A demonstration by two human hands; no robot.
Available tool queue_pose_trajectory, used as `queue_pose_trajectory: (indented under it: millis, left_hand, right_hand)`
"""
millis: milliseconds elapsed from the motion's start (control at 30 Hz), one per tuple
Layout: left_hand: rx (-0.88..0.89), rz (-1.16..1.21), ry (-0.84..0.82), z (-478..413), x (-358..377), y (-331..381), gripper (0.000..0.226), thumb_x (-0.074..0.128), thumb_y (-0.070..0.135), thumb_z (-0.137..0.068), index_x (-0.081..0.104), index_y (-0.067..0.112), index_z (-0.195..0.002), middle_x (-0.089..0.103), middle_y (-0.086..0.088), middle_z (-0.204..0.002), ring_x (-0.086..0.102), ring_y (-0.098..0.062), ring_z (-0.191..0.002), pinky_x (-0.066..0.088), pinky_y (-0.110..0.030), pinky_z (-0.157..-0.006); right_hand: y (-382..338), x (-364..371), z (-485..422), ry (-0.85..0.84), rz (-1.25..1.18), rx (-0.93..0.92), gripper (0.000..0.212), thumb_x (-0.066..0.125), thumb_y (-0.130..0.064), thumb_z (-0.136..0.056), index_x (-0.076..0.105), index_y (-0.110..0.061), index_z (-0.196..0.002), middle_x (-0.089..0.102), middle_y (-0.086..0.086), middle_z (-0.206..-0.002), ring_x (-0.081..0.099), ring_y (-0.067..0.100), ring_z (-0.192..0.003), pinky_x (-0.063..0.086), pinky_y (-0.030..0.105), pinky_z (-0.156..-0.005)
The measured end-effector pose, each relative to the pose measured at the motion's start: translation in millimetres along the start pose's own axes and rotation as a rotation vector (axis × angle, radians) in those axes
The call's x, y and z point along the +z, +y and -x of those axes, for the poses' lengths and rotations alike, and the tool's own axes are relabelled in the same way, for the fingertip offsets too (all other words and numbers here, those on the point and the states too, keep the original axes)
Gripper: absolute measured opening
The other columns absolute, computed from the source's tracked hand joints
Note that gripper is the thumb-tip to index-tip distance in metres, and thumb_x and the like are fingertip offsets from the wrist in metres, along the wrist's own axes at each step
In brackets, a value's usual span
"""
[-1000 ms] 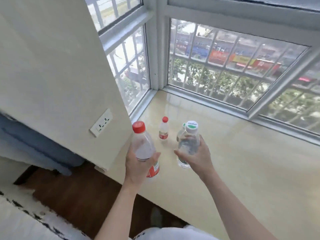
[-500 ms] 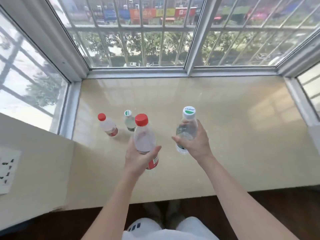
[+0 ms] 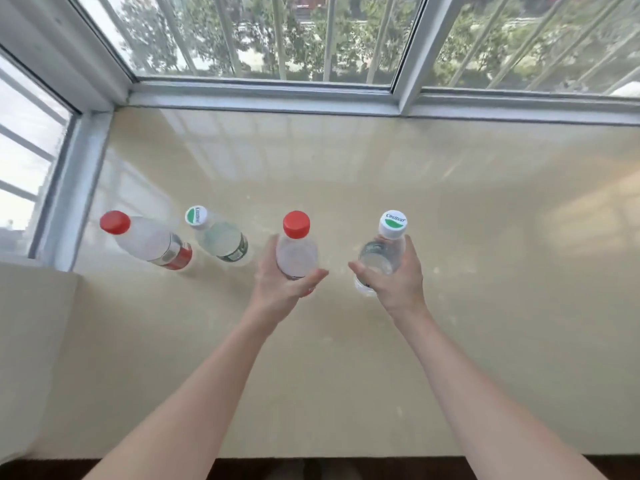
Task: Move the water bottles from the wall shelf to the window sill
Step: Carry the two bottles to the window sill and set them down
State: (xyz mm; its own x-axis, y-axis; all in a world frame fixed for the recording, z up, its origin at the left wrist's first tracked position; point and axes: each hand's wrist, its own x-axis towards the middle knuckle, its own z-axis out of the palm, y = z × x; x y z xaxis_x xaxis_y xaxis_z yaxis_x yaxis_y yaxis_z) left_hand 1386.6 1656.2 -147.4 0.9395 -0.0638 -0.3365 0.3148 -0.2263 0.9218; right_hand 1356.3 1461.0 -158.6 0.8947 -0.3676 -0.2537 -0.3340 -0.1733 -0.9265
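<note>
My left hand (image 3: pixel 278 287) grips a clear red-capped bottle (image 3: pixel 296 249) around its body, upright over the beige window sill (image 3: pixel 346 341). My right hand (image 3: pixel 394 278) grips a clear bottle with a white and green cap (image 3: pixel 384 249), a little to the right of the first. Whether either held bottle touches the sill I cannot tell. Two more bottles stand on the sill to the left: a red-capped one (image 3: pixel 145 239) near the left window frame and a white-and-green-capped one (image 3: pixel 218 239) beside it.
Window frames (image 3: pixel 263 97) with outer bars bound the sill at the back and at the left (image 3: pixel 74 188). A beige wall end (image 3: pixel 31 341) juts in at the lower left. The sill's front edge (image 3: pixel 346 457) drops to a dark floor.
The view has tilted down and come closer over the sill. Both hands with their bottles have moved forward, now in a row with the two standing bottles.
</note>
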Motion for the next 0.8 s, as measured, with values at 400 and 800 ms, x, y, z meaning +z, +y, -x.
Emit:
queue_pose_trajectory:
  millis: [400,800]
  left_hand:
    - [0.220,-0.111,0.149,-66,23,-51,0.058,0.088,0.041,-0.058,0.049,0.046,-0.101,0.064,0.016,-0.098,0.062,-0.012,-0.098,0.049,-0.022,-0.084]
    - [-0.010,-0.255,0.113,-72,15,-103,0.054,0.091,0.014,-0.062,0.067,0.009,-0.110,0.070,0.008,-0.097,0.060,0.019,-0.082,0.043,-0.002,-0.071]
  right_hand:
    - [53,21,-65,-0.021,-0.082,-0.176,0.060,0.091,-0.022,-0.067,0.055,-0.005,-0.112,0.066,0.012,-0.103,0.065,0.026,-0.096,0.054,0.030,-0.085]
    - [79,6,-70,-0.137,0.071,-0.040,0.070,0.095,-0.021,-0.063,0.055,-0.014,-0.119,0.067,-0.016,-0.104,0.064,-0.006,-0.094,0.048,0.012,-0.082]
